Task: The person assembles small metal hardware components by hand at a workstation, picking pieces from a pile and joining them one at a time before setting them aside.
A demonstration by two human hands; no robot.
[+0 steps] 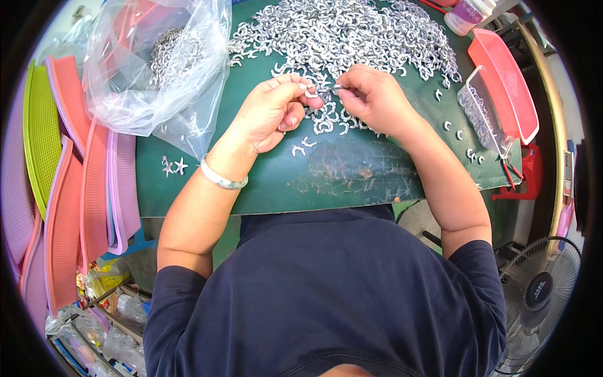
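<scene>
A large heap of small silver crescent-shaped metal pieces [352, 34] covers the far middle of the green tabletop [270, 185]. At the heap's near edge, my left hand [273, 110] pinches one silver crescent piece [310, 92] between thumb and fingers. Just to its right, my right hand [375, 99] has thumb and forefinger closed on a small silver piece [338, 87], mostly covered by the fingertips. The two hands are close but apart. Loose crescents [325, 118] lie below and between them, with a few strays [303, 146] nearer to me.
At the left stand a clear plastic bag [107, 88] with metal pieces inside and stacked coloured baskets [63, 220]. Star-shaped pieces [181, 166] lie near the bag. To the right are a clear bin [480, 107], a pink basket [502, 75], red-handled pliers [510, 176] and a fan [539, 295].
</scene>
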